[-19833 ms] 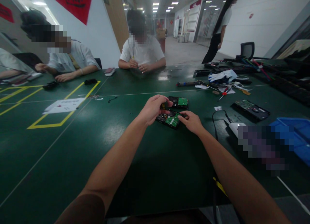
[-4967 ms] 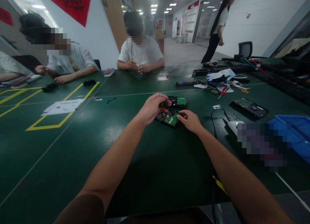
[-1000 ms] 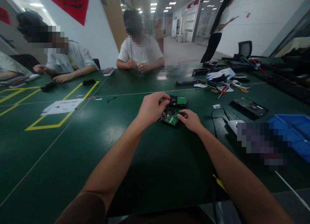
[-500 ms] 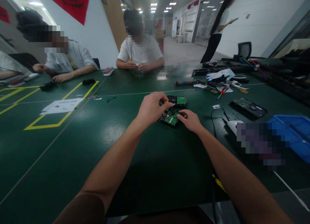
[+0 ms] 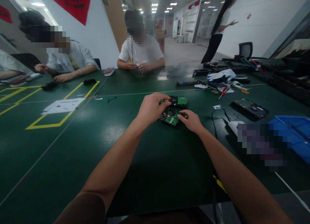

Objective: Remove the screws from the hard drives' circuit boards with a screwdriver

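A black hard drive with a green circuit board lies on the green table, board side up. My left hand hovers over its left end, fingers pinched round a small tool with a yellow tip. My right hand rests on the drive's right edge, fingers curled against it. A second hard drive lies just behind the first.
A third drive lies to the right, near a blue bin and a black cable. Tools and papers clutter the far right. Two seated people work across the table; one stands in the hallway. A white sheet lies inside yellow tape.
My left hand has shifted slightly over the drive and the yellow tool tip now shows at my fingertips. My right hand stays on the drive's edge.
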